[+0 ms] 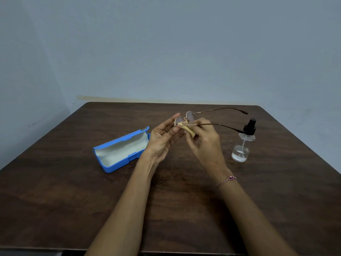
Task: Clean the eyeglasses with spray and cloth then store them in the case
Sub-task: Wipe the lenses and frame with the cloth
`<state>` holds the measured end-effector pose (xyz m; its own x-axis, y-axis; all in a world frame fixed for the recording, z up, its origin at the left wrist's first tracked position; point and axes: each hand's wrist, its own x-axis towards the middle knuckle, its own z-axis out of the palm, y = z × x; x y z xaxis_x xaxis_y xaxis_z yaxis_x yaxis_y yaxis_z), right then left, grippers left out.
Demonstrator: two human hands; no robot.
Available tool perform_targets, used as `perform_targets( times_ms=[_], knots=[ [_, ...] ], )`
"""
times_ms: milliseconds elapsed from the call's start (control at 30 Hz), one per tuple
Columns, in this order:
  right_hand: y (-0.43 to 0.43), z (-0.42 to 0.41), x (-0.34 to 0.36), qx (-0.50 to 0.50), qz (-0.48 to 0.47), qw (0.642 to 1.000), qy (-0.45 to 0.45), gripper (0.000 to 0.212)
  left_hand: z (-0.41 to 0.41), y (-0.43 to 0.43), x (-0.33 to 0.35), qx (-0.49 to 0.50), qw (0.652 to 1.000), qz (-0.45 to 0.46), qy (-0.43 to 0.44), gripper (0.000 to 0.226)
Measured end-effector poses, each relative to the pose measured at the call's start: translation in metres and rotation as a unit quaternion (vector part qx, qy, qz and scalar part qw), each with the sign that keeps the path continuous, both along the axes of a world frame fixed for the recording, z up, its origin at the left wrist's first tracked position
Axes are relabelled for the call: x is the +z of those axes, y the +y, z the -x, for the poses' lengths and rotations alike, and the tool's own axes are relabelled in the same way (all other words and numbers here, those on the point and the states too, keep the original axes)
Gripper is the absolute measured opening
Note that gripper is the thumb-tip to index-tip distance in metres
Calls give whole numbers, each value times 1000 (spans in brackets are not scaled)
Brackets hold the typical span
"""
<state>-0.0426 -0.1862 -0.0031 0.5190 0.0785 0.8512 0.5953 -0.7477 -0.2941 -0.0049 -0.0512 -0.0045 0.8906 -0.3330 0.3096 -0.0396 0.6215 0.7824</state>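
Your left hand pinches the glasses by one lens; your right hand grips the cloth against it.

l hand pinching, r hand curled, pinching

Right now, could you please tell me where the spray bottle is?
In the head view, the spray bottle stands on the table, right of the right hand.

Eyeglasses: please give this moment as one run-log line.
step: wiping | left hand: holds eyeglasses | right hand: presses cloth on lens | case: open, on table | spray bottle: upright, untouched
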Motion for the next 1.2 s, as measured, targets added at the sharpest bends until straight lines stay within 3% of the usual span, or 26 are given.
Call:
perform_targets(
  times_ms=[167, 367, 567, 933, 1200],
  knots=[
    [0, -2, 2, -42, 8, 999, -19, 27, 2, -4, 1, -4, 999, -32, 4, 32],
    [4, 2, -2, -50, 25, 998, 12, 22, 2, -2, 1, 27, 999, -6, 17, 32],
    [3, -2, -1, -33, -10, 999, 19, 28, 3, -4, 1, 4, 1000, -28, 13, 32],
    [3, 0, 1, 100, -32, 994, 15, 26, -4, 2, -2, 46, 998, 11, 32, 35],
    [3, -2, -1, 8, -58, 998, 3, 22, -3, -7, -8, -4, 1000, -16, 16, 52]
  ],
)
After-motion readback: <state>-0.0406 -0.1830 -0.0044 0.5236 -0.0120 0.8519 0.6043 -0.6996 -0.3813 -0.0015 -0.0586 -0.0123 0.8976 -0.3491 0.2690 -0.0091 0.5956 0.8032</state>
